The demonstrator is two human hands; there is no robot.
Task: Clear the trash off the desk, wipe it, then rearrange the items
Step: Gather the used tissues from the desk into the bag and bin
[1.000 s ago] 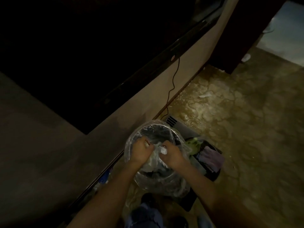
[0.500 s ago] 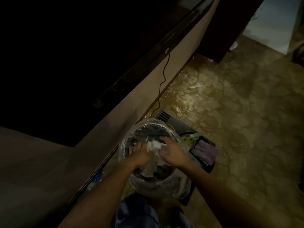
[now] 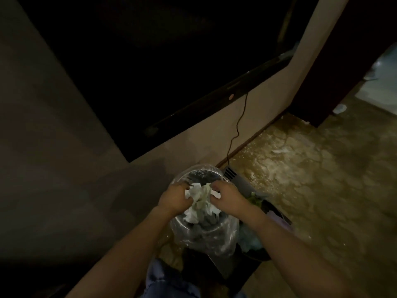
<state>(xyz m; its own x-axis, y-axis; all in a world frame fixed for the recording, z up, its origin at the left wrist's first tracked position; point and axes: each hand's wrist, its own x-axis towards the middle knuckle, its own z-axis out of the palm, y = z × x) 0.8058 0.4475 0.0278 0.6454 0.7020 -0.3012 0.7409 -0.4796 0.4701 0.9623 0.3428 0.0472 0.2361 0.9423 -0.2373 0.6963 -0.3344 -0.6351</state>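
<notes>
Dim light; head view looking down at the floor.

Wall (image 3: 53, 147): pale, running behind and to the left of the bin, with a large dark framed panel (image 3: 163, 67) set in it above the bin.

Floor (image 3: 322, 179): mottled brown stone pattern, spreading to the right of the bin. A thin black cable (image 3: 237, 127) is hanging down the wall and reaching the floor just behind the bin.

Bin (image 3: 206, 229): round, lined with a clear plastic bag, standing against the wall base. It is sitting directly below both hands. A second dark container (image 3: 272, 214) with greenish and pale contents is touching the bin on its right side; contents too dim to name.

Left hand (image 3: 175, 197): positioned over the bin's left rim, fingers curling into the left side of the crumpled tissue paper.

Right hand (image 3: 228, 197): positioned over the bin's right rim, fingers curling into the right side of the same wad.

Crumpled tissue paper (image 3: 200, 201): white, bunched between the two hands, hanging over the bin mouth with its lower end dipping inside the liner.

Blue denim (image 3: 169, 280): showing at the bottom edge, just in front of the bin.
</notes>
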